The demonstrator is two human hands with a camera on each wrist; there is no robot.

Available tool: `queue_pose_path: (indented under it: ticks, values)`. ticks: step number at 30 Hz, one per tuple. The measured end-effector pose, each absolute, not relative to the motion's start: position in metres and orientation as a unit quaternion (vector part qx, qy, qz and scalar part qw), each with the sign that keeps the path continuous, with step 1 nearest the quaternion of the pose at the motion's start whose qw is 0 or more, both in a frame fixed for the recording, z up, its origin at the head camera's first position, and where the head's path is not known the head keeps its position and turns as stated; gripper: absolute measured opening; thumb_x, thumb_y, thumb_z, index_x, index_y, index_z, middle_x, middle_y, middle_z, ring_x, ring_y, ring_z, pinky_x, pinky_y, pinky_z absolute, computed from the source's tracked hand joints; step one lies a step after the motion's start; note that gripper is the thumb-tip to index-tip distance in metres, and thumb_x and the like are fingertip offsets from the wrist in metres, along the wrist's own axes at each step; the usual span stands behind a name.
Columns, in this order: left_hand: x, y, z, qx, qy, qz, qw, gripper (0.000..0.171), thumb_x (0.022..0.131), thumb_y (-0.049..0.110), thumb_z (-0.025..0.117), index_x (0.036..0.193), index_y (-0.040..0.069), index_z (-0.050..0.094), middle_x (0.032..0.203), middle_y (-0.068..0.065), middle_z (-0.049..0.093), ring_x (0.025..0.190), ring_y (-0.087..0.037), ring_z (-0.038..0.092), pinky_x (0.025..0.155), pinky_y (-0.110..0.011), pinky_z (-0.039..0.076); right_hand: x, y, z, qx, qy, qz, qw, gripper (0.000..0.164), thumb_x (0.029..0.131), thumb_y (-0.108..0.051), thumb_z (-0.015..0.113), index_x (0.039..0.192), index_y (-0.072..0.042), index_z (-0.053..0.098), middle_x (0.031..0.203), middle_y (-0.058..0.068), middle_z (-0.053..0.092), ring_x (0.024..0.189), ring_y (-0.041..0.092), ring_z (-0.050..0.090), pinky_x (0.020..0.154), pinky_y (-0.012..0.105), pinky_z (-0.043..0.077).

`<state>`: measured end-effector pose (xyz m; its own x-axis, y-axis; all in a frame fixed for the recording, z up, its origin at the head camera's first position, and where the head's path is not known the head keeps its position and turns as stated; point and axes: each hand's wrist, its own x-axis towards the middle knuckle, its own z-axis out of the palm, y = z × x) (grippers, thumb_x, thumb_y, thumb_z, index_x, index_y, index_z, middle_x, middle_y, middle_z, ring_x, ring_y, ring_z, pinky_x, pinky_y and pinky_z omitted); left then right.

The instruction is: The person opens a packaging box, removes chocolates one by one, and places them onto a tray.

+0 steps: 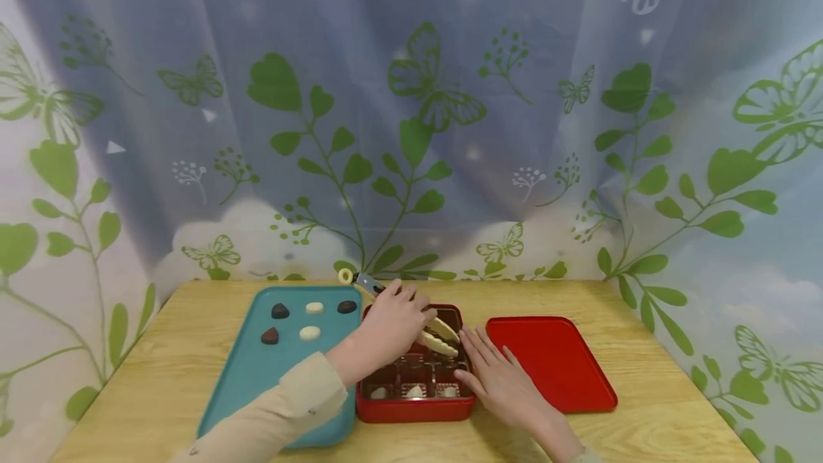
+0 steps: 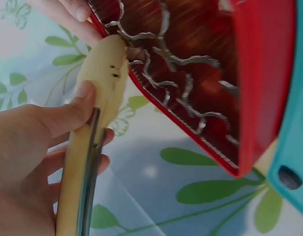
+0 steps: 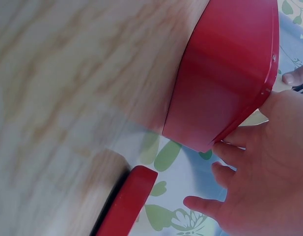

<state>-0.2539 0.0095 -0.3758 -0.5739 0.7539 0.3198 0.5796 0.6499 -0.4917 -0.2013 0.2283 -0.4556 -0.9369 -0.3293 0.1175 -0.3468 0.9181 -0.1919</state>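
My left hand point(image 1: 395, 320) grips a pair of tongs point(image 2: 103, 64) with cream-coloured tips and a metal spring, thumb on one arm and fingers on the other. The tips reach into the far right part of a red box point(image 1: 414, 413), and whether they pinch a piece I cannot tell. Wavy dividers point(image 2: 195, 60) split the box into compartments; pale chocolates point(image 1: 414, 391) sit in the front row. Fairly straight fingers of my right hand point(image 1: 498, 374) rest against the box's right side and rim, which the right wrist view shows up close.
Left of the box lies a teal tray point(image 1: 241, 391) bearing several dark and white chocolates point(image 1: 310, 333). A red lid point(image 1: 556, 363) lies on the wooden table point(image 1: 656, 391) to the right. Behind the table hangs a leaf-and-butterfly patterned curtain point(image 1: 489, 184).
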Motion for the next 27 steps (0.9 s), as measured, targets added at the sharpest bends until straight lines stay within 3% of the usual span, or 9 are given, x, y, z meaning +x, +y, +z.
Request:
queue_pose_path:
  ticks: [6, 13, 20, 27]
  values:
    - [-0.256, -0.009, -0.382, -0.377, -0.877, 0.110, 0.277, 0.040, 0.079, 0.051, 0.061, 0.115, 0.034, 0.064, 0.104, 0.010, 0.062, 0.094, -0.015, 0.054, 0.077, -0.032, 0.040, -0.202, 0.229, -0.456, 0.170, -0.979, 0.107, 0.035, 0.070, 0.092, -0.060, 0.028, 0.149, -0.019, 0.016, 0.153, 0.002, 0.014, 0.141, 0.022, 0.012, 0.107, 0.056, 0.021]
    - [-0.255, -0.026, -0.384, -0.374, -0.877, 0.077, 0.292, 0.037, 0.084, 0.046, 0.060, 0.118, 0.032, 0.062, 0.107, 0.010, 0.062, 0.098, -0.017, 0.054, 0.081, -0.035, 0.042, -0.201, 0.228, -0.456, 0.172, -0.978, 0.111, 0.040, 0.069, 0.093, -0.058, 0.031, 0.148, -0.019, 0.016, 0.153, 0.001, 0.014, 0.141, 0.022, 0.012, 0.107, 0.057, 0.021]
    - [-0.252, -0.052, -0.376, -0.364, -0.879, 0.038, 0.306, 0.039, 0.081, 0.040, 0.066, 0.118, 0.028, 0.063, 0.106, 0.006, 0.063, 0.094, -0.019, 0.054, 0.078, -0.036, 0.042, -0.201, 0.226, -0.457, 0.173, -0.978, 0.110, 0.040, 0.070, 0.093, -0.058, 0.031, 0.148, -0.018, 0.017, 0.153, 0.002, 0.013, 0.141, 0.022, 0.012, 0.107, 0.056, 0.021]
    - [-0.251, -0.094, -0.366, -0.321, -0.895, 0.024, 0.308, 0.039, 0.082, 0.034, 0.068, 0.120, 0.026, 0.062, 0.107, 0.003, 0.063, 0.097, -0.020, 0.054, 0.082, -0.039, 0.042, -0.200, 0.227, -0.454, 0.167, -0.979, 0.111, 0.041, 0.069, 0.093, -0.056, 0.034, 0.148, -0.018, 0.018, 0.153, 0.002, 0.013, 0.141, 0.021, 0.012, 0.107, 0.056, 0.021]
